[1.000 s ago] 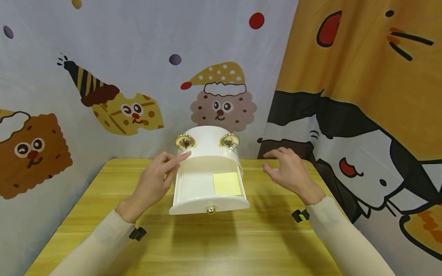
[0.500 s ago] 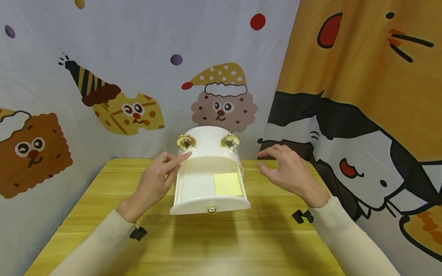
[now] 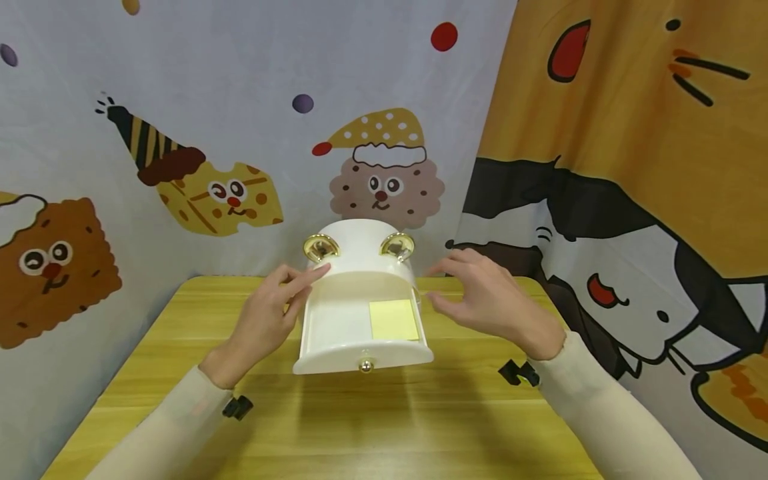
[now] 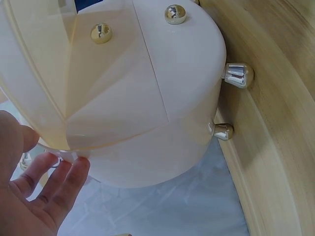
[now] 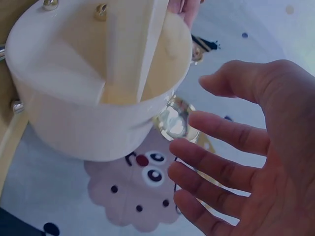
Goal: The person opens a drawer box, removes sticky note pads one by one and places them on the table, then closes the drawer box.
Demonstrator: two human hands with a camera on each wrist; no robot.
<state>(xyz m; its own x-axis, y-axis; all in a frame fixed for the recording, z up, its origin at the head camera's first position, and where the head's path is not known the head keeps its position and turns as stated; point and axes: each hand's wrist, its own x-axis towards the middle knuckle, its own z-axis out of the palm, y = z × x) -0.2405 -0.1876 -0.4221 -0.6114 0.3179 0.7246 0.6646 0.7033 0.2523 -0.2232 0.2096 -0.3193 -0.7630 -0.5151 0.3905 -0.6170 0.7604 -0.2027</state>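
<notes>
Glossy white rounded box: sitting on the wood-grain table.
Left hand: you're touching its side, fingers relaxed.
Right hand: you're hovering nearby, fingers parted.
White drawer: holding yellow square paper.

The head view looks forward and down from in front of the box, far enough back to frame the left hand and right hand beside it, the worktop under it and the cloth behind it. The left wrist view faces the box from close on its left, turned so the worktop lies rightward of it. The right wrist view faces the box from near its right, worktop leftward. All share the box; head and right wrist also share the cookie picture behind it.
</notes>
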